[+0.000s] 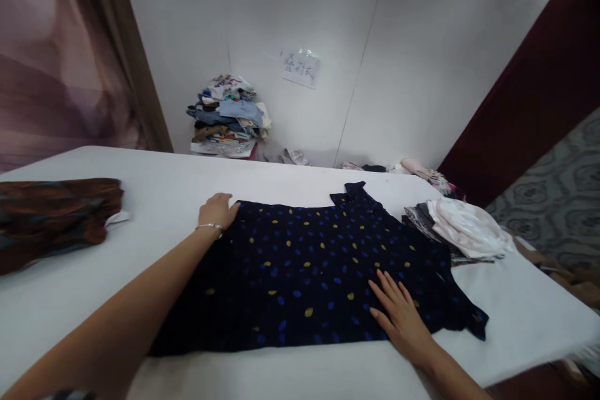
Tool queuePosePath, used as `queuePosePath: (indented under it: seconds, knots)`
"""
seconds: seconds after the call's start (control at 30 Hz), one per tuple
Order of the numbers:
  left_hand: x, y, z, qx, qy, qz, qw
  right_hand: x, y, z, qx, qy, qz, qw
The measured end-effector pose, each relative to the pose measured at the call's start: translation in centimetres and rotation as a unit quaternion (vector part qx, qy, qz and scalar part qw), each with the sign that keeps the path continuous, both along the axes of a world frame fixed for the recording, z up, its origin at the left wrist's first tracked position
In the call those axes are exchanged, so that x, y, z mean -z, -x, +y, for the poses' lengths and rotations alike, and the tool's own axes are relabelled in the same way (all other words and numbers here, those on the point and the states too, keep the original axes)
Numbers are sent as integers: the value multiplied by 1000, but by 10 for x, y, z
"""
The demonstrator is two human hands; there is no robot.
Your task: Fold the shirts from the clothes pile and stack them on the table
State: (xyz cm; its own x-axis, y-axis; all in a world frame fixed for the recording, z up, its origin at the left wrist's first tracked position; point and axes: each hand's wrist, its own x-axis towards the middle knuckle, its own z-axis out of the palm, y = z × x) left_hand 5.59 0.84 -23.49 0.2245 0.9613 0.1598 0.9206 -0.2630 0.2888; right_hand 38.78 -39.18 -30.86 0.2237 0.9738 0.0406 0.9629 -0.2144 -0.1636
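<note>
Left hand (pixel 218 210) open, palm down on far edge of dotted navy garment (pixel 309 275). Right hand (pixel 399 312) flat, fingers spread, pressing near hem. White counter (pixel 159 200) beneath both.

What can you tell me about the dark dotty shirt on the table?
The dark dotty shirt is navy, almost black, with yellow and blue spots, and looks like thin, soft cloth. It lies spread flat on the white table, with a short sleeve pointing away at the far edge and another at the near right corner. The left hand rests at its far left edge, and the right hand lies flat on it, fingers spread.
</note>
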Motion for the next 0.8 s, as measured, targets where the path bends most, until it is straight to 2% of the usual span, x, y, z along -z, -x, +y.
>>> queuePosePath:
  seconds: [0.07,0.13,0.2,0.27,0.33,0.4,0.5,0.6,0.67,0.8]
  knots:
    - [11,-9,-13,98,-23,42,994,-15,-1,4,1,22,39,999]
    - [26,-18,-25,143,-1,85,986,-34,-9,17,-8,8,79,997]
    - [39,-23,-32,136,40,113,983,-55,-26,44,-13,-51,108,993]
    - [48,-23,-34,123,62,125,983,-75,-49,85,2,-122,120,985]
    - [52,-22,-33,121,62,129,982,-88,-78,131,62,-151,117,979]
    - [53,-20,-30,122,57,130,982,-95,-108,174,159,-131,111,972]
    - [54,-18,-27,118,49,131,983,-92,-147,220,242,-102,106,959]
    - [60,-16,-25,117,38,131,984,-81,-167,251,258,-95,114,955]
    - [64,-14,-23,120,32,128,984,-72,-168,272,250,-93,129,955]
    - [64,-14,-25,115,25,124,985,-54,-153,314,240,-98,176,950]
